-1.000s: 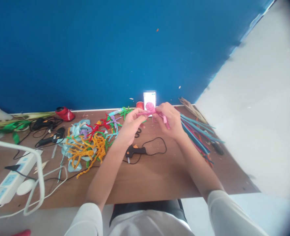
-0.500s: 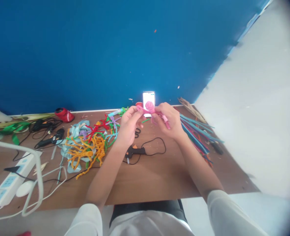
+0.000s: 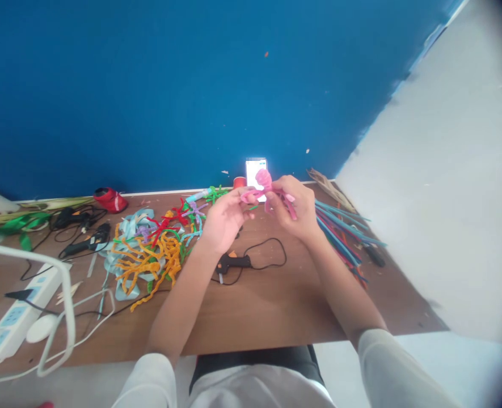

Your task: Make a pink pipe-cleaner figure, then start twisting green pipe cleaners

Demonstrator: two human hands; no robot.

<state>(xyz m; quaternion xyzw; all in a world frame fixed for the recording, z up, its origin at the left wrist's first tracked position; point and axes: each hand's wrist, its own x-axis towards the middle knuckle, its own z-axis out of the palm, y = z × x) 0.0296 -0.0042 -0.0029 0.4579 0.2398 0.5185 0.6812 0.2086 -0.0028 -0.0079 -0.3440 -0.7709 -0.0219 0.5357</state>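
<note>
- Wall point(image 3: 182, 85): flat, blue, rising behind everything.
- Worktop point(image 3: 285, 311): brown and smooth, running along the wall's foot.
- Long stems point(image 3: 340, 218): a loose sheaf, mostly blue with some red, straight and slim, on the worktop's right.
- Orange stems point(image 3: 157, 255): fuzzy, bent and branching, heaped over glossy pale-blue ribbon point(image 3: 127, 290).
- Power strip point(image 3: 42, 286): a white, hard-edged bar, front left.
- Right hand point(image 3: 295, 207): thumb and fingers clamped on the flower just below its head. This looks like the steadying grip.
- Left hand point(image 3: 223, 221): fingers partly curled, with the tips at the flower's left loop; I cannot tell whether they pinch it.
- Glue gun point(image 3: 233, 260): black, angular, lying below the hands with its cord looped rightward.
- Phone point(image 3: 256, 166): upright near the wall, screen bright, partly hidden by the flower.
- Flower point(image 3: 263, 179): pink, soft-looking, held above the worktop between the hands; a rounded, coiled head over slender loops. The step seems to be shaping those loops; further shaping would call for a firm right grip and light left fingertips.
- Spool point(image 3: 239, 182): red, rounded, just beside the phone.
</note>
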